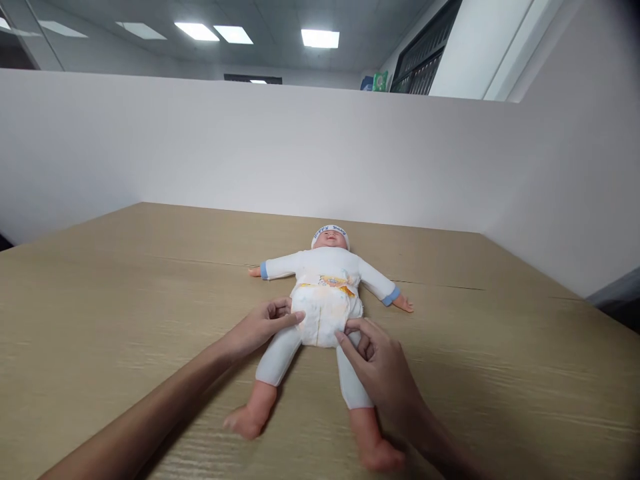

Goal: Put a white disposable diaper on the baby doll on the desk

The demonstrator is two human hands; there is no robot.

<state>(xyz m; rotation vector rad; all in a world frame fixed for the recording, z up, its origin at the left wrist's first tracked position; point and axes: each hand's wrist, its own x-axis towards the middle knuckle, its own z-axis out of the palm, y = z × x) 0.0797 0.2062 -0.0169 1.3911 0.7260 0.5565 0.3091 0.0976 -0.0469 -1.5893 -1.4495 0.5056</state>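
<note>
As doll [327, 261] lies supine, curled hands [260, 328] [383, 363] flank diaper [319, 313].

A white partition [240, 147] backs the wooden table [125, 287], lit ceiling panels [320, 39] beyond.

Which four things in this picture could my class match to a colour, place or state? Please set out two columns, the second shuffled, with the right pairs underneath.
Column one
1. Doll
2. Cuffs
3. Diaper
4. Right hand

Column two
A. Over the hips, white with orange markings
B. At the edge of a white covering, on the picture's right
C. Blue, at the sleeve ends
D. Lying face up, arms spread

Right pairs: 1-D, 2-C, 3-A, 4-B
</note>
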